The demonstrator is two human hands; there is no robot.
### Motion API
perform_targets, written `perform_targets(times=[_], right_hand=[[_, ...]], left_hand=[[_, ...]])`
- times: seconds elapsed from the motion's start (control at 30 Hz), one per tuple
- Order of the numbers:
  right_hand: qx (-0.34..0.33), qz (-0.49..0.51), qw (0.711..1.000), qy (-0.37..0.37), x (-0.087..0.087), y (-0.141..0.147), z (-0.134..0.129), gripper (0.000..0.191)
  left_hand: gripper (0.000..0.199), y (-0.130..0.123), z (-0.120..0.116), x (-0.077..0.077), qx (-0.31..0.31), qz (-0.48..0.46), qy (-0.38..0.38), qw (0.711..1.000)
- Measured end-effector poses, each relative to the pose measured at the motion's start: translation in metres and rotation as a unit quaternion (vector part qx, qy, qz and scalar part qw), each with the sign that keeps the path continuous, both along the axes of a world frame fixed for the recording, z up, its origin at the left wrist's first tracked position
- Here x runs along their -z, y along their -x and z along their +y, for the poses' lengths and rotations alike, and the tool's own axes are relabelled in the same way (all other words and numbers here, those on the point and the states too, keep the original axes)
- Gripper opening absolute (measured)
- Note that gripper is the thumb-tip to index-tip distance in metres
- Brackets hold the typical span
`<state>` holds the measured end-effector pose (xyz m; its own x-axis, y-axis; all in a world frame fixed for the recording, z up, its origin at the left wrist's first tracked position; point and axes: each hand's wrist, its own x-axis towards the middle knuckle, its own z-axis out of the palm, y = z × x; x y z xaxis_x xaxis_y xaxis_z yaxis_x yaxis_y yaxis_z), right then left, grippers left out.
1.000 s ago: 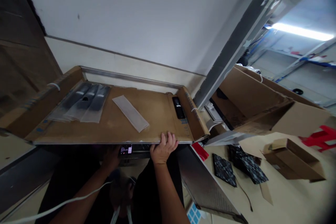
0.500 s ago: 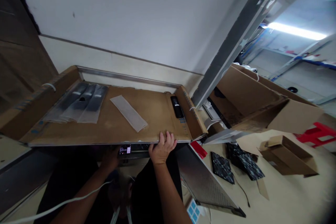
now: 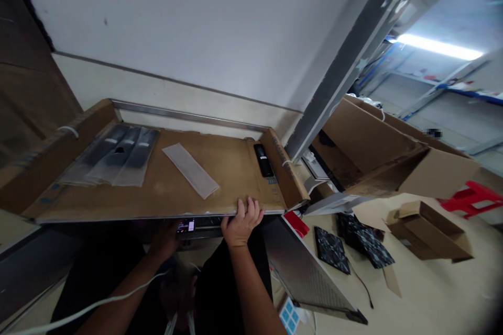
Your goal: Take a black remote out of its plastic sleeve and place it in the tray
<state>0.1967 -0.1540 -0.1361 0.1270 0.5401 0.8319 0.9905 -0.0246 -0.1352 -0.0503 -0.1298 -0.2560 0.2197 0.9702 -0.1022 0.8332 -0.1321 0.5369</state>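
A cardboard-lined work table (image 3: 231,159) with raised cardboard sides stands in front of me. My right hand (image 3: 238,227) rests on its front edge, fingers apart over the top and thumb out to the left. Below the edge, in shadow, is my left hand (image 3: 164,241), its fingers mostly hidden. Right beside it glows a small lit screen, seemingly a phone (image 3: 186,225); whether the hand grips it is hidden. On the table lie several translucent plastic sleeves with dark contents (image 3: 118,154), a pale frosted strip (image 3: 190,170) and a black handset-like device (image 3: 263,160).
A white cable (image 3: 113,298) crosses my left forearm. To the right are a large open carton (image 3: 377,141), a smaller cardboard box (image 3: 428,230), black patterned flat packs (image 3: 332,250), a red stool (image 3: 471,199) and a tilted metal panel (image 3: 310,272). A wall (image 3: 176,21) rises behind the table.
The view has shifted very slightly, so things sit a little further left. Both hands keep their places, and the things on the table have not moved.
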Motion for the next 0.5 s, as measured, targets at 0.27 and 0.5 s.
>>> perform_targets(times=[0.27, 0.5], right_hand=[[0.005, -0.014, 1.000, -0.019, 0.0006, -0.0008, 0.0010, 0.047], [0.000, -0.013, 1.000, -0.018, -0.0006, -0.0008, 0.0005, 0.050]], left_hand=[[0.074, -0.0008, 0.0003, 0.0032, -0.006, 0.015, 0.004, 1.000], [0.069, 0.0015, 0.0023, 0.0087, 0.011, 0.014, 0.002, 1.000]])
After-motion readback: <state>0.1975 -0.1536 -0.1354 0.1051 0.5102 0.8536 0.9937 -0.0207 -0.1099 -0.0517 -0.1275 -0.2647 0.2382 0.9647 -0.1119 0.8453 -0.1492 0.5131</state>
